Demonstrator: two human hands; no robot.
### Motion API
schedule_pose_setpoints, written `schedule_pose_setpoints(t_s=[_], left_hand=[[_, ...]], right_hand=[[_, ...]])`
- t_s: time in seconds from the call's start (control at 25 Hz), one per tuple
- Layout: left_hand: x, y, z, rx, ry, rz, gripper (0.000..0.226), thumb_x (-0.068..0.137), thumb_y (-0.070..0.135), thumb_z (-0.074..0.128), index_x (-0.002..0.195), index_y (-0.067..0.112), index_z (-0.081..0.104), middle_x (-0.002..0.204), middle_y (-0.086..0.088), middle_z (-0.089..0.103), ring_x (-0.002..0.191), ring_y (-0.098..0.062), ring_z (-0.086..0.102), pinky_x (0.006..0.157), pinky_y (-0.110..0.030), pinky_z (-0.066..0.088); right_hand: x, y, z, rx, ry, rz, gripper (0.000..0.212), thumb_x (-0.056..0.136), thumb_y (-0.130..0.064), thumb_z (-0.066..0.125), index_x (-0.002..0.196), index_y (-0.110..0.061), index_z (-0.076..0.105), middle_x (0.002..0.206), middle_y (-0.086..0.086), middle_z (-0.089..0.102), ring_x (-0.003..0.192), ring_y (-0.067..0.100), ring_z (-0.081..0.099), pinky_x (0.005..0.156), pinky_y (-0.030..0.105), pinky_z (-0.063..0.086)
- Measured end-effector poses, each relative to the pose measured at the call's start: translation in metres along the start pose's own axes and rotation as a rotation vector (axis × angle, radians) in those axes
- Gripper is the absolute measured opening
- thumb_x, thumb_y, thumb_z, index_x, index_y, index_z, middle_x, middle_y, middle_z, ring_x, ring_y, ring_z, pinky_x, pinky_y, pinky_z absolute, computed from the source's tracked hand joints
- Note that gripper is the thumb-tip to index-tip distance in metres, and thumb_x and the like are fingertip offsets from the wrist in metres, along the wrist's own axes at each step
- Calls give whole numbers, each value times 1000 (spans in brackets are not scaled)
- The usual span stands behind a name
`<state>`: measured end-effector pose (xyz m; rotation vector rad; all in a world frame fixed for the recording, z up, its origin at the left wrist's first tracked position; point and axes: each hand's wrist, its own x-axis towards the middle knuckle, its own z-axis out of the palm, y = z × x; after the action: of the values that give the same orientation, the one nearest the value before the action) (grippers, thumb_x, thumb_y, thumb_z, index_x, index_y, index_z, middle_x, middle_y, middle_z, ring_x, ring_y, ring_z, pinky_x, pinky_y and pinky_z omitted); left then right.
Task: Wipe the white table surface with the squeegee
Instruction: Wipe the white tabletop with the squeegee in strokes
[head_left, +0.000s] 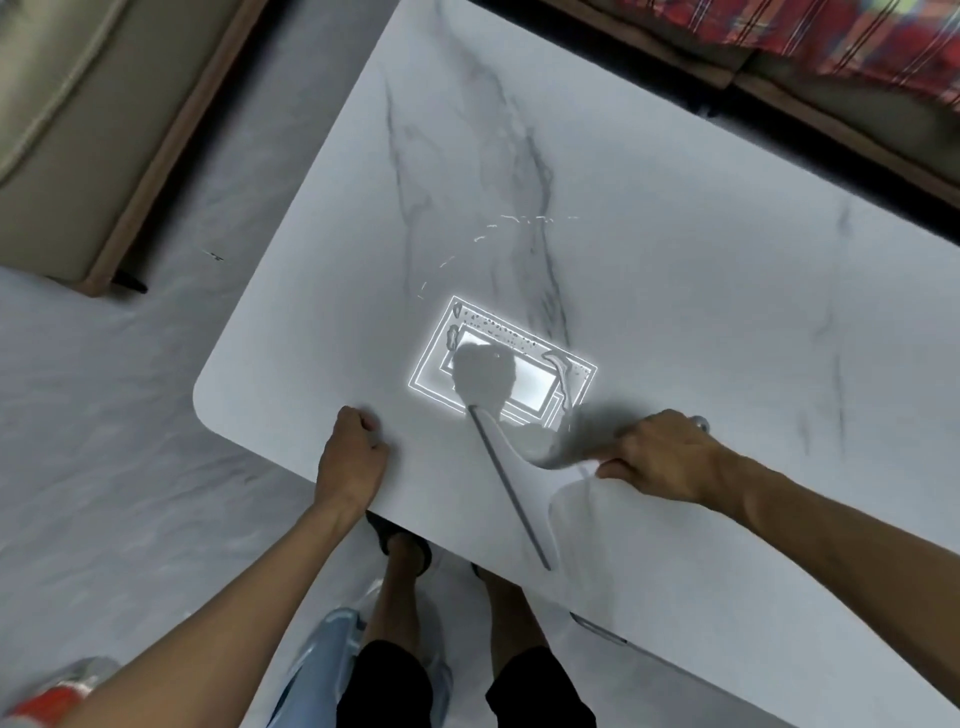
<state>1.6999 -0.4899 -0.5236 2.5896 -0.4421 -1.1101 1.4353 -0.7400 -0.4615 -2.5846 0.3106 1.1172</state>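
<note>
Right grip (660, 452) clamped on squeegee (545, 449) handle — blade (511, 493) on table (675, 260), left of grip.

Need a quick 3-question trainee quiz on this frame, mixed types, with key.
1. Which hand grips the squeegee? A) left B) right C) both
2. True or false: the left hand is lifted clear of the table.
3. Fill in: a curved trail of ____ lies on the tabletop beyond the light reflection.
Key: 1 B, the right hand. 2 False, it rests on the top by the near edge, fingers curled. 3 droplets.
</note>
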Motion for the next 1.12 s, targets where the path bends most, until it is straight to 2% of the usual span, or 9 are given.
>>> schedule_pose_setpoints(t_s=[0.16,0.28,0.4,0.44,0.64,0.84,0.96,1.04,1.12], left_hand=[[-4,15,1,-23,3,30,22,87,8,48,97,26,40,83,9,51,69,-7,49,51,-22,33],[-6,19,-6,-99,54,21,20,89,7,48,101,23,43,97,6,52,75,-11,51,58,-25,39],[-2,12,-18,-172,128,-17,17,90,7,49,103,18,46,105,1,54,84,-19,54,70,-29,42],[0,9,-22,-183,151,-36,18,89,7,49,103,18,47,105,1,55,84,-20,54,70,-29,42],[21,-14,-41,-131,282,22,25,86,5,48,100,26,46,100,10,54,83,-18,51,72,-31,39],[48,-10,-44,-75,150,95,30,86,5,47,94,32,36,96,6,56,80,-18,54,58,-22,36],[58,14,-47,-5,23,201,36,84,1,49,78,34,35,107,-6,56,92,-26,58,68,-28,43],[66,34,-47,75,-30,238,34,82,1,50,76,32,37,116,-12,51,100,-31,55,77,-34,44],[72,49,-44,205,-55,238,17,83,4,48,81,20,43,116,-14,47,102,-35,55,80,-38,46]], right_hand=[[-37,57,-9,50,70,185,32,94,-60,25,124,-63,37,92,-15,61,85,18,62,61,32,49],[-46,60,-21,23,162,209,35,93,-63,25,124,-63,40,95,-19,64,88,15,64,58,26,48],[-15,12,-37,5,158,16,33,94,-61,29,125,-64,37,100,-16,65,90,16,64,48,19,18],[3,-12,-41,7,146,-72,33,95,-59,30,126,-60,41,103,-15,66,92,19,63,50,20,18],[109,-121,-59,8,73,-265,40,98,-51,31,133,-43,47,118,0,65,102,32,59,80,42,48],[136,-90,-70,115,202,-140,36,98,-49,34,130,-46,48,122,-4,64,110,25,59,77,32,39],[102,-22,-66,272,251,40,35,96,-55,32,129,-62,39,133,-23,55,114,15,58,82,33,46],[67,17,-57,361,291,154,34,92,-62,24,124,-75,27,123,-33,57,103,13,62,77,35,51],[32,50,-40,396,330,278,33,87,-68,17,117,-81,18,106,-25,67,92,16,64,71,36,53]])
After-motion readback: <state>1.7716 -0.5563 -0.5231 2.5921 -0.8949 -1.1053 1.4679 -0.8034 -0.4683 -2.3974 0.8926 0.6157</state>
